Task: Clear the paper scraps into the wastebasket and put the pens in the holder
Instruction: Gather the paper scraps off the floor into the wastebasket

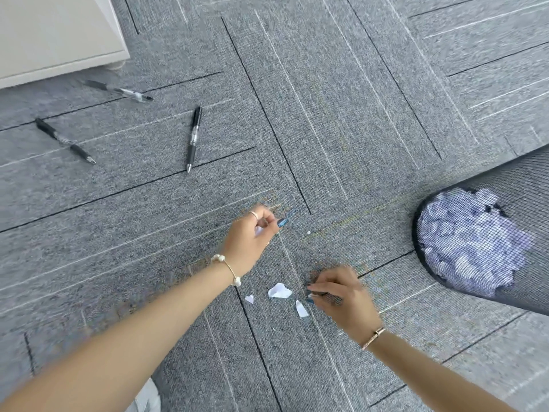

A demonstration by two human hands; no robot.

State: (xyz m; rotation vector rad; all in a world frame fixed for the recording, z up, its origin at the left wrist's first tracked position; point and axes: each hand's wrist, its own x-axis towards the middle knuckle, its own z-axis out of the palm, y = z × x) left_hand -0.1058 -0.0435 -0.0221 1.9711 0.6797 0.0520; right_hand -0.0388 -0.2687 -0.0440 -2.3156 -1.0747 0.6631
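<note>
Three white paper scraps lie on the grey carpet near me: a larger one (pixel 279 291), a small one (pixel 249 298) and a narrow one (pixel 301 309). A tiny fleck (pixel 308 232) sits farther out. My left hand (pixel 252 236) hovers above the carpet with curled fingers pinching a small white scrap. My right hand (pixel 341 298) is low by the narrow scrap, its fingertips at the carpet; whether it holds anything is unclear. A black mesh wastebasket (pixel 534 203) lies at the right, with crumpled paper (pixel 469 242) showing through its mesh. Three black pens (pixel 193 138) (pixel 64 141) (pixel 118 91) lie at the upper left.
A pale cabinet or desk corner (pixel 59 37) with a small foot stands at the top left, close to one pen. White fabric (pixel 147 396) shows at the bottom edge. No pen holder is in view.
</note>
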